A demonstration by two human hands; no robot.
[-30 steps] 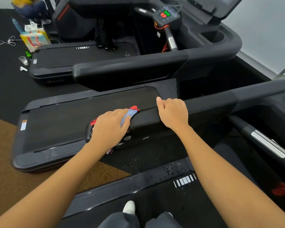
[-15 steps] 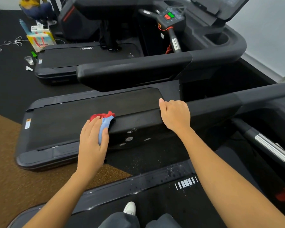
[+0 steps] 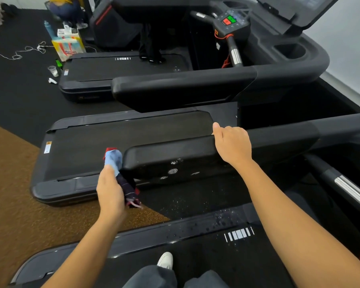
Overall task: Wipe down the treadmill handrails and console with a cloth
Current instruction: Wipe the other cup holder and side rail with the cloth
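- At the rounded rear end of the long black padded handrail (image 3: 170, 154), the rail-wiping step is in hand. I judge this 1 rail only partly done. This treadmill's console lies out of view.
- Left hand (image 3: 110, 192): closed round a bunched cloth of pale blue, red and dark fabric (image 3: 114, 161). The hand grips the cloth's middle, and most of the fingers are hidden behind it.
- The blue end stands up beside the rail's end cap, and the dark end hangs below the hand. I cannot tell whether the blue end touches the cap or sits just off it.
- Right hand (image 3: 232, 145): fingers curled over the handrail's top edge, further along toward the console end, with the thumb raised along the far edge. It grips the rail and holds nothing else, probably as a brace.
- Several whitish wet spots (image 3: 173, 171) sit on the rail's near side face, between the 2 hands and below the top edge.
- Next move, as I judge it: bring the cloth round onto that side face and press it flat over the spots. Then work along the top toward the right hand, which would have to lift for the cloth to pass.
- Risk: the loose dark tail may drag rather than wipe, so regathering the cloth would help.
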